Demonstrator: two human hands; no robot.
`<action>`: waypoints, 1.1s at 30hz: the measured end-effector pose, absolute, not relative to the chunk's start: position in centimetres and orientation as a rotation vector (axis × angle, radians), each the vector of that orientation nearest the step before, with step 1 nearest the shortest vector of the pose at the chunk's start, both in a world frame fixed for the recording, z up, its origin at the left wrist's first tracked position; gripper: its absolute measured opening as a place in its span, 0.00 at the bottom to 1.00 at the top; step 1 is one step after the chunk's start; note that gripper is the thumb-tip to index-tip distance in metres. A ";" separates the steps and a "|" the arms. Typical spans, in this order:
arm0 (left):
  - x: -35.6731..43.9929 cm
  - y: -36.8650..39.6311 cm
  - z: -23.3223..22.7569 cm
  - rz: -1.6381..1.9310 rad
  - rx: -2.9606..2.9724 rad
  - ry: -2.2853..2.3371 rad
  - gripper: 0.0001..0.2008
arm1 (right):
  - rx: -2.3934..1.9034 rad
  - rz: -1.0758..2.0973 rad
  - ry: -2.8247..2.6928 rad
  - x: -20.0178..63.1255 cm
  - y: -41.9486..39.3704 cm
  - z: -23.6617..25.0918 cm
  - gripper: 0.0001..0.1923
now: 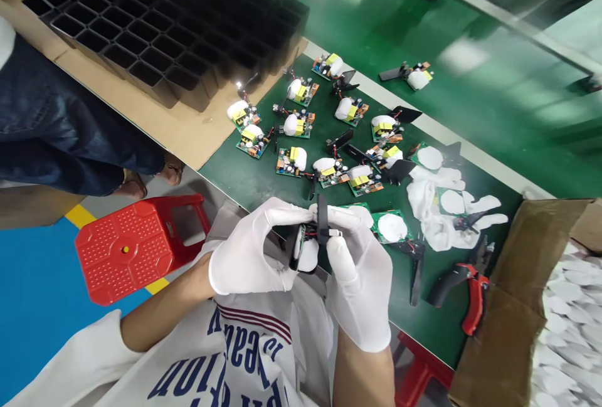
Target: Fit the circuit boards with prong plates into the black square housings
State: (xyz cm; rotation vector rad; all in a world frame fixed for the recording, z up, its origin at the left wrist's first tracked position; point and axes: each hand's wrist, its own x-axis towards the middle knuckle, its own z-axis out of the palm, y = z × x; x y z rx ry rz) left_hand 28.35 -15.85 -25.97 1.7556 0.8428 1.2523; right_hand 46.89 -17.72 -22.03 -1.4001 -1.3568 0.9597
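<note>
Both hands wear white gloves and meet in front of my chest. My left hand [258, 247] is closed around a small black plastic case [294, 256]. A white pad [308, 255] and part of a circuit board with wires show at its mouth. In my right hand [360, 263], thumb and fingers pinch a black flat cover [322, 214], held on edge beside the case. Just beyond the right hand lies a green circuit board with a round white pad [392, 227]. The fingertips partly hide the wires between cover and case.
Several circuit boards [297, 125] with yellow parts and white pads are spread over the green table [254, 184]. Black open cases [155, 59] stand in rows at the upper left. Pliers [477, 300], a white glove [437, 231] and a carton [498, 294] of white pads are at right.
</note>
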 end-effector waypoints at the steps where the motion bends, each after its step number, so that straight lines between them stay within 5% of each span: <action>1: 28.4 -15.9 -26.1 1.266 1.752 0.840 0.43 | -1.377 0.953 -1.376 46.9 -17.9 -22.2 0.18; 18: 28.4 -16.0 -26.4 1.245 1.719 0.811 0.46 | -1.276 0.862 -1.593 47.6 -18.7 -23.6 0.32; 22: 28.1 -16.2 -26.0 1.195 1.752 0.814 0.50 | -1.226 0.866 -1.598 47.9 -18.5 -23.8 0.29; 33: 25.5 -16.1 -21.6 0.957 1.997 0.946 0.41 | -0.994 1.027 -1.399 46.3 -18.7 -24.3 0.31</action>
